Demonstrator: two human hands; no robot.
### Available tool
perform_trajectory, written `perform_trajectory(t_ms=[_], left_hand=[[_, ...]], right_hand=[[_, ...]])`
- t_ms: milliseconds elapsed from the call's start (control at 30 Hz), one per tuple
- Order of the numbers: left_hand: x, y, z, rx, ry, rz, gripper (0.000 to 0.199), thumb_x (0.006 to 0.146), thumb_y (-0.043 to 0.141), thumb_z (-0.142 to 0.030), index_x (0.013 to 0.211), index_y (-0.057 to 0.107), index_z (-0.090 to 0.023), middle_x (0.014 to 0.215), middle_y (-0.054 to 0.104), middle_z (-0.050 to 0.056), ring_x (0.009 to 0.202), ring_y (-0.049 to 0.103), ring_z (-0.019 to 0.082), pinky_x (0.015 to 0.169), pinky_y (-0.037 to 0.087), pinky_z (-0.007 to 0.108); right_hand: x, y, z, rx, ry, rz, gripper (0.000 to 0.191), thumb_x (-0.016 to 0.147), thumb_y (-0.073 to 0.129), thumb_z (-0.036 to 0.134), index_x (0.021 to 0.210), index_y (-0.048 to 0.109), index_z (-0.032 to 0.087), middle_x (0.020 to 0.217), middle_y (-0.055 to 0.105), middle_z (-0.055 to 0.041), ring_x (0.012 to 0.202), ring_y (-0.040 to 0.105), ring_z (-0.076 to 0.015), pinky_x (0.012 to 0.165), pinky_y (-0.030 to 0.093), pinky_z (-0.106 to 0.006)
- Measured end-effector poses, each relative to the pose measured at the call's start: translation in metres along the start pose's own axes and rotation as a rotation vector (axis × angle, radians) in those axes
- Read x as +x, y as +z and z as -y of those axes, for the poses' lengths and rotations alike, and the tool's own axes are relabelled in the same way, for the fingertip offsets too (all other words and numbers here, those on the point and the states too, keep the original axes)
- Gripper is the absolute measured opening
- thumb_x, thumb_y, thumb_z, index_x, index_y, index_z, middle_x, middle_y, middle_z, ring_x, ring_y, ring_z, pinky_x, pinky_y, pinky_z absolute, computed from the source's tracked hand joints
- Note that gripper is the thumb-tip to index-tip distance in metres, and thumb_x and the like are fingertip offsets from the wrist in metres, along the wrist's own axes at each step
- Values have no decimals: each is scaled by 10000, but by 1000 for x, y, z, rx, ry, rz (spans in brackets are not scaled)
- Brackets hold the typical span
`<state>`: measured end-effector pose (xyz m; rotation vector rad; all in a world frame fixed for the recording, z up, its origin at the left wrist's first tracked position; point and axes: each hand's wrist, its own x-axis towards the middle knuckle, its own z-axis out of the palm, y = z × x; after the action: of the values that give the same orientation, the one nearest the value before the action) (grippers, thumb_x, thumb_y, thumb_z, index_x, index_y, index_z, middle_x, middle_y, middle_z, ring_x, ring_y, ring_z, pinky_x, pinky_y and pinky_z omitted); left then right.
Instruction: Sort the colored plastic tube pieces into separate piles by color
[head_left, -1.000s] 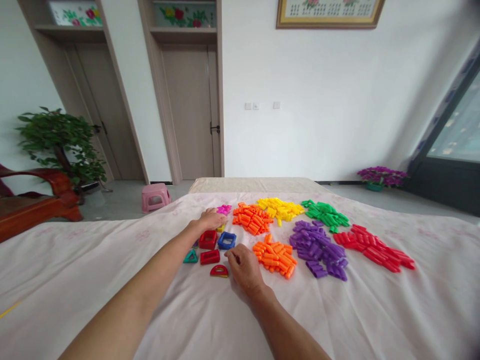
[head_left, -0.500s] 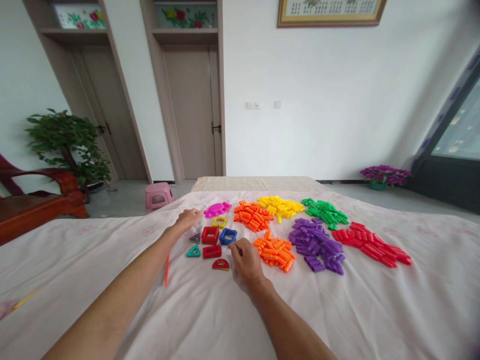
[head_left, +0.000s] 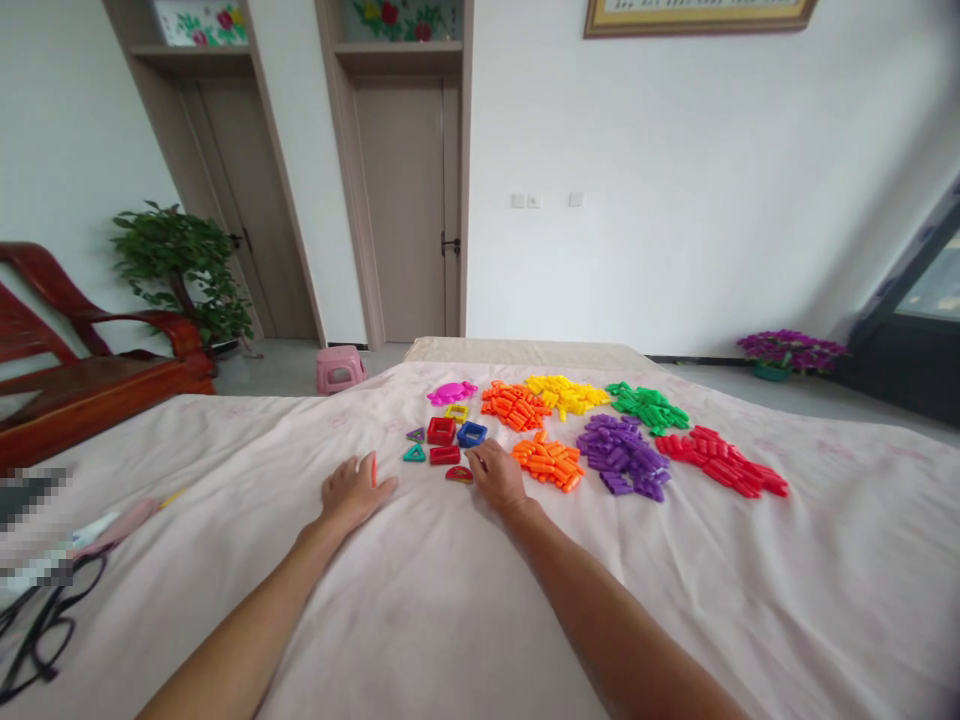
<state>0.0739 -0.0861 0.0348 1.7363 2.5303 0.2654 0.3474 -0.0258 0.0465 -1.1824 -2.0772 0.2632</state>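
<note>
My left hand (head_left: 355, 490) rests low over the cloth, its fingers spread and the thumb apart. By its fingertips shows the end of a thin orange stick (head_left: 373, 469); the rest of it is hidden. My right hand (head_left: 496, 474) has its fingers curled together beside the blue square block stack (head_left: 472, 434). Whatever it may hold is hidden. Around lie a red square stack (head_left: 441, 431), a second red block stack (head_left: 445, 455), a yellow square (head_left: 456, 413), a teal triangle (head_left: 414, 454), a purple triangle (head_left: 416, 435) and a red half-round piece (head_left: 459, 475).
Piles of orange (head_left: 549, 462), purple (head_left: 622, 455), red (head_left: 724, 462), green (head_left: 646, 407) and yellow (head_left: 568, 394) tube pieces spread to the right. Pink pieces (head_left: 451, 393) lie at the back. Eyeglasses (head_left: 52, 625) sit at far left on the cloth (head_left: 420, 620).
My left hand has drawn back from beside the pink pieces to the orange stick. My right hand stays by the blue stack. The view has turned down and left, bringing the eyeglasses into sight.
</note>
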Motion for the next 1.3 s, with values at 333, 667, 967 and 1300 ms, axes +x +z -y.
perform_trajectory(t_ms=[333,667,967,1300], left_hand=[[-14,9,4,16,101,-149,556,969,395,-478,1466,496,-249,1522,458,164,1383,422,298,1123,274,463],[-16,4,6,-13,152,-212,485,963,417,-432,1366,575,-213,1418,566,140,1297,509,253,1072,356,383],[-7,12,13,-11,182,-207,476,955,412,-411,1333,612,-202,1411,585,123,1319,505,245,1095,358,359],[-6,7,14,-67,220,-207,367,923,446,-317,1195,676,-228,1306,657,87,1218,585,226,1037,414,328]], right_hand=[[-34,-16,22,-315,-47,242,276,995,501,305,1192,684,241,1106,648,-87,1031,554,-210,863,383,-305],[-39,-18,23,-307,-42,221,308,1027,417,255,1054,723,226,1027,667,-78,973,556,-192,844,377,-293],[-40,-20,26,-298,-11,221,303,1024,432,255,1191,685,238,1056,670,-79,1000,563,-196,843,386,-298],[-37,-18,22,-282,-25,227,292,1016,437,241,1135,704,239,1050,681,-69,982,568,-190,806,384,-289]])
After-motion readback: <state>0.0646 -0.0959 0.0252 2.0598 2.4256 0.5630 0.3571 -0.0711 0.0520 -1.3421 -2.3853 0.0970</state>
